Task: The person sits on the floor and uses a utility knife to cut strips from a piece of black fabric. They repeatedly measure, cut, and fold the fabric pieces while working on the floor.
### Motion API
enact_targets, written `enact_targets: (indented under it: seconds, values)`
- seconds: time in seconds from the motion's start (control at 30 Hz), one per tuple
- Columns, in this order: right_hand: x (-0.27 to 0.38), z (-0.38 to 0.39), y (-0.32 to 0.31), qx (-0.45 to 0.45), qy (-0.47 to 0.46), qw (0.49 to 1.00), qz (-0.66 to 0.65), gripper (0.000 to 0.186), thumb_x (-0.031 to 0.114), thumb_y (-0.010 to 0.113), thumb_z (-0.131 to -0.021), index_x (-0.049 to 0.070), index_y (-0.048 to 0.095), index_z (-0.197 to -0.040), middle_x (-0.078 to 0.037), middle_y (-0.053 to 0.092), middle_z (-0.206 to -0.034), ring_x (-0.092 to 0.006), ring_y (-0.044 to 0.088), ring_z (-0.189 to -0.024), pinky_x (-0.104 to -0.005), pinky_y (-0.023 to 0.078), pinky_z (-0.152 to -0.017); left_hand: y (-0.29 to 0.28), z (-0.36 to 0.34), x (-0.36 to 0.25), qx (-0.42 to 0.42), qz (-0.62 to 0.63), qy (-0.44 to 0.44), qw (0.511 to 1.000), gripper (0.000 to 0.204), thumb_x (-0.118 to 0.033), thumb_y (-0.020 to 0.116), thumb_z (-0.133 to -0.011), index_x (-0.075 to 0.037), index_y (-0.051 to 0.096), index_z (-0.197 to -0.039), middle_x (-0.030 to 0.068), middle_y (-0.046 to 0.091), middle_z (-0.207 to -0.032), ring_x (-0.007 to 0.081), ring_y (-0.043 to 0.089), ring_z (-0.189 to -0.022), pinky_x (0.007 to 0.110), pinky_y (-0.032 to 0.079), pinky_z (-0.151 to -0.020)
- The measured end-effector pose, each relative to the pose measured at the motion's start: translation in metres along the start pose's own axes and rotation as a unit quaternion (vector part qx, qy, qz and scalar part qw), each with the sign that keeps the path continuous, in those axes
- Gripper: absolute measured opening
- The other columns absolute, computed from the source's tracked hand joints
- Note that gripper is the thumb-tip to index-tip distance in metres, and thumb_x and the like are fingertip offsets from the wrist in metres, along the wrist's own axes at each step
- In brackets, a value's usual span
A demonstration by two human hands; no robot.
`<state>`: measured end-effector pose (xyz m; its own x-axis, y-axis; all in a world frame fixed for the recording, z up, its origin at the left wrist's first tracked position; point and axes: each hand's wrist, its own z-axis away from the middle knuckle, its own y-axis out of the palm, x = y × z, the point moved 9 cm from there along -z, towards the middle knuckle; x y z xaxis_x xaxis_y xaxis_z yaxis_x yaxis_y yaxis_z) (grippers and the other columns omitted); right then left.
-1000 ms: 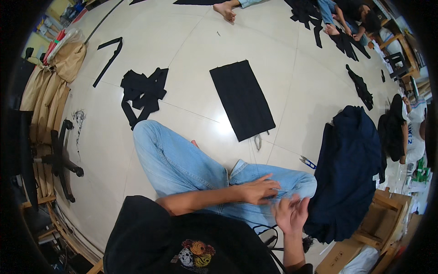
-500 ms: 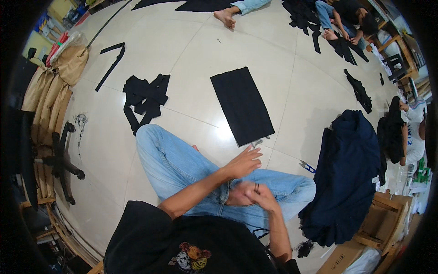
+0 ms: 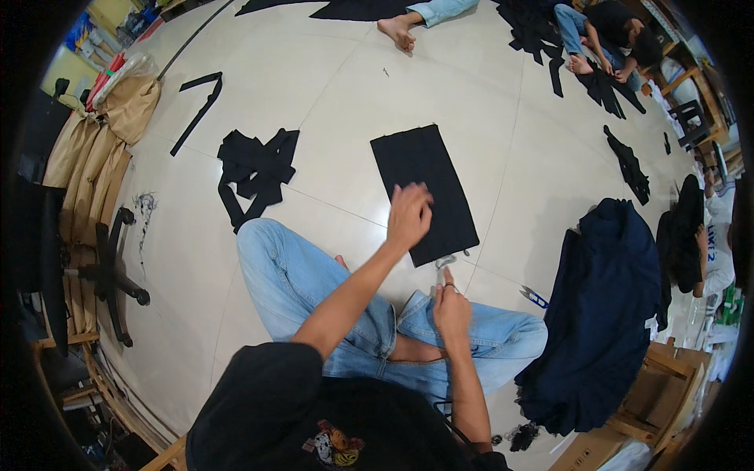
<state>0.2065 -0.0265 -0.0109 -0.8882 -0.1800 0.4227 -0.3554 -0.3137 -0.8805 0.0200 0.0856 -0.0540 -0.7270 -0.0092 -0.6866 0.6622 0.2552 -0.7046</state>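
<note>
A flat black rectangular piece of cloth (image 3: pixel 448 184) lies on the floor in front of me. My left hand (image 3: pixel 410 213) is over its left near part, fingers loosely spread and a little blurred; whether it touches the cloth I cannot tell. At the cloth's near edge is a small pale grey curled scrap (image 3: pixel 445 262). Just below it is my right hand (image 3: pixel 452 310), index finger stretched toward the scrap and the other fingers curled in. I see nothing held in either hand. Blue-handled thread snips (image 3: pixel 536 297) lie on the floor to the right.
A big dark navy cloth heap (image 3: pixel 601 314) lies to my right. Black cloth pieces (image 3: pixel 258 169) and a bent black strip (image 3: pixel 200 114) are at left, near a chair base (image 3: pixel 114 275). Two people sit at far right; a bare foot (image 3: pixel 398 33) shows at the back.
My left hand has moved forward from above my lap to over the black cloth. My right hand has come up from my lap to near the grey scrap, index finger now extended.
</note>
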Motion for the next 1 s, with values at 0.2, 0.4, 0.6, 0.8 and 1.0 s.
enact_targets:
  seconds: [0.2, 0.4, 0.6, 0.8, 1.0]
  values:
    - [0.014, 0.013, 0.01, 0.003, -0.056, 0.998, 0.022, 0.047, 0.009, 0.055, -0.087, 0.007, 0.059, -0.134, -0.022, 0.067, -0.07, -0.0384, 0.066, -0.061, -0.0487, 0.053, -0.059, 0.001, -0.055, 0.055, -0.082, -0.222, -0.079, 0.968, 0.057, -0.054, 0.039, -0.1, -0.029, 0.037, -0.152, 0.0141, 0.02, -0.163, 0.0375, 0.012, -0.15, 0.058, 0.005, -0.12]
    - [-0.002, 0.058, -0.019, 0.044, -0.053, 0.996, 0.054, 0.055, 0.007, 0.057, -0.083, 0.013, 0.058, -0.137, -0.017, 0.065, -0.065, -0.0334, 0.065, -0.056, -0.0456, 0.052, -0.055, 0.001, -0.057, 0.05, -0.082, -0.194, -0.07, 0.975, 0.059, -0.055, 0.042, -0.099, -0.028, 0.038, -0.152, 0.0145, 0.02, -0.163, 0.0373, 0.012, -0.151, 0.058, 0.007, -0.12]
    - [-0.031, 0.141, -0.06, 0.06, -0.063, 0.993, 0.08, 0.067, 0.006, 0.061, -0.076, 0.016, 0.054, -0.142, -0.012, 0.062, -0.061, -0.03, 0.06, -0.05, -0.042, 0.048, -0.05, 0.003, -0.058, 0.054, -0.101, -0.187, -0.06, 0.975, 0.059, -0.056, 0.043, -0.099, -0.03, 0.039, -0.152, 0.0162, 0.022, -0.162, 0.0404, 0.015, -0.149, 0.061, 0.01, -0.118]
    - [-0.059, 0.214, -0.097, 0.12, -0.034, 0.989, 0.079, 0.067, -0.002, 0.06, -0.072, 0.014, 0.06, -0.138, -0.014, 0.057, -0.058, -0.0329, 0.056, -0.048, -0.0425, 0.044, -0.05, 0.002, -0.057, 0.057, -0.102, -0.197, -0.055, 0.974, 0.058, -0.055, 0.042, -0.099, -0.031, 0.038, -0.152, 0.0167, 0.023, -0.161, 0.0406, 0.014, -0.149, 0.061, 0.01, -0.118]
    - [-0.07, 0.222, -0.124, 0.078, -0.045, 0.995, 0.03, 0.05, 0.003, 0.063, -0.082, 0.011, 0.065, -0.131, -0.016, 0.052, -0.056, -0.0328, 0.054, -0.046, -0.0417, 0.041, -0.048, 0.0, -0.05, 0.05, -0.115, -0.211, -0.057, 0.969, 0.06, -0.048, 0.046, -0.099, -0.021, 0.038, -0.152, 0.0201, 0.022, -0.16, 0.0423, 0.013, -0.149, 0.062, 0.007, -0.118]
